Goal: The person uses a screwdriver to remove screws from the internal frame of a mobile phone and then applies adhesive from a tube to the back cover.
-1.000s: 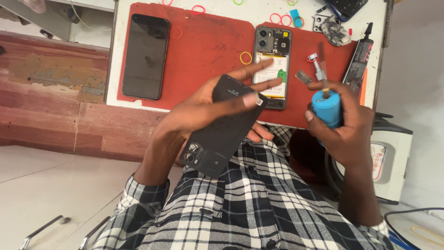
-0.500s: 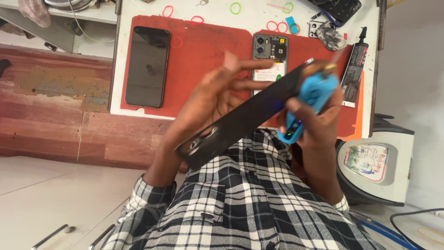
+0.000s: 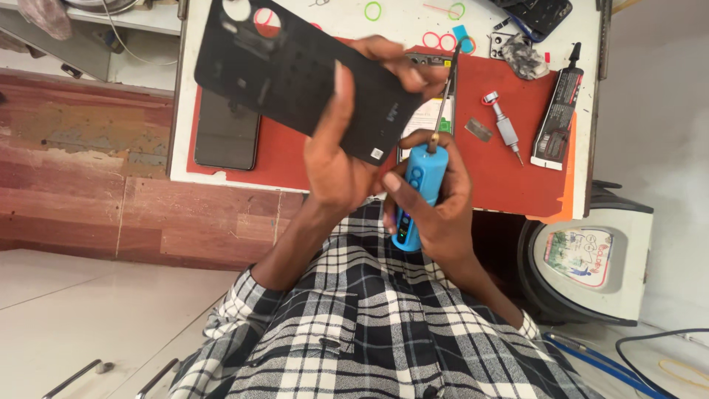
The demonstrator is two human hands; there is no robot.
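Hands, two, mine, both occupied. My left hand (image 3: 347, 159) is gripping a black phone back cover (image 3: 295, 74), fingers curled over its far edge and thumb pressed flat on its inner face; I am holding it tilted above the work table (image 3: 399, 22), camera cutout toward the upper left. My right hand (image 3: 436, 199) is wrapping closed around a blue electric screwdriver (image 3: 417, 192), fingers fully shut on the body, with the thin bit (image 3: 445, 100) pointing up alongside the cover's right edge. Whether the bit tip is touching the cover I cannot tell.

Items lying beneath, on the red mat (image 3: 509, 177):
- dark phone (image 3: 225, 133), face down or screen dark, partly hidden by the cover;
- opened phone (image 3: 425, 118), mostly hidden behind my hands;
- small silver screwdriver (image 3: 504, 125) with a red collar;
- black glue tube (image 3: 561, 111) at the mat's right edge;
- small metal blade (image 3: 478, 130) just beside the silver screwdriver.

Coloured rubber bands (image 3: 373, 10) are lying on the white surface beyond the mat.

Handling note, as I judge it: I am doing best by keeping the cover steady with the thumb, working the bit along the edge lightly, and keeping the powered tool's tip away from my left fingertips.
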